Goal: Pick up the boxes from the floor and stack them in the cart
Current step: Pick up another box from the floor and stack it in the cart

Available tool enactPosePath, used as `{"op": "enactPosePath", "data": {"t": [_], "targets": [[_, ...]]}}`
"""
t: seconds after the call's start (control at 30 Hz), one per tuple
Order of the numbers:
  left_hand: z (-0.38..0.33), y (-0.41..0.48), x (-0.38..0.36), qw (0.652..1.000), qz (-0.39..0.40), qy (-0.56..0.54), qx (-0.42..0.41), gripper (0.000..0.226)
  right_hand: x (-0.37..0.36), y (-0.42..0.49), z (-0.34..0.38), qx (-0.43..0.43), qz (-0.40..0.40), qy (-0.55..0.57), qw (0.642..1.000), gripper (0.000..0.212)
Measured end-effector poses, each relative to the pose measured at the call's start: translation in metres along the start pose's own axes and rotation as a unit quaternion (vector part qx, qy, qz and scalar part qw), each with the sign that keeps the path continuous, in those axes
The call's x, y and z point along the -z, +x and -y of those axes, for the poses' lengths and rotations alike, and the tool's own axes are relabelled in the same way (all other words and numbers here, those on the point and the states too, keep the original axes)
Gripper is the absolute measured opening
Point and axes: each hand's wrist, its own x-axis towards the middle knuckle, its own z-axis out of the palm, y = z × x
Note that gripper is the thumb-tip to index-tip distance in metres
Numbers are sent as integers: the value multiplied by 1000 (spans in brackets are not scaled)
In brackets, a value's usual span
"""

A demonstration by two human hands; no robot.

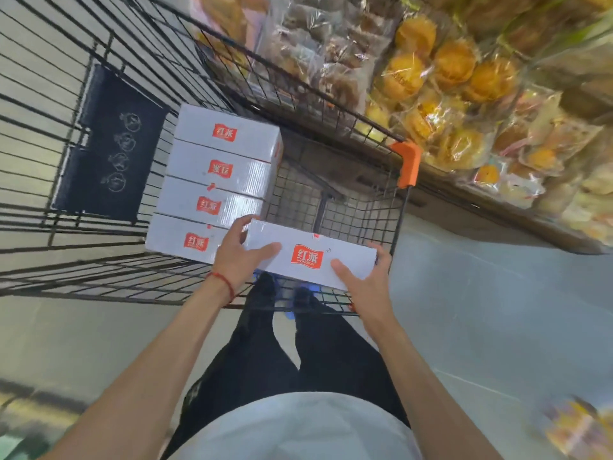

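Note:
I hold a white box (pixel 308 247) with a red logo over the near right part of the black wire cart (pixel 374 207). My left hand (pixel 238 257) grips its left end, thumb on top. My right hand (pixel 361 280) grips its right end, fingers around the far side. Several identical white boxes (pixel 215 174) lie side by side in a row along the cart's left half. The held box sits beside the nearest of them, slightly higher. I cannot tell whether it touches the cart floor.
The cart's right half shows bare wire mesh (pixel 335 197) beyond the held box. An orange corner guard (pixel 409 164) marks the cart's right rim. Shelves of bagged bread (pixel 447 94) run along the right. A dark panel (pixel 109 144) hangs on the cart's left wall. My legs stand behind the cart.

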Motion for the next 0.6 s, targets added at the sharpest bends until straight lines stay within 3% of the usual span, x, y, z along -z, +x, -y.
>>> {"op": "enactPosePath", "data": {"t": [0.2,0.33,0.6], "targets": [[20,22,-6,996,-20,63,65,78,-9,31,-15,-39,42,-19,998,75],[31,34,-10,989,-36,111,87,55,-20,47,-23,-65,82,-43,994,70],[41,48,-23,978,-114,135,112,48,-33,71,-39,-122,97,-52,986,70]]}}
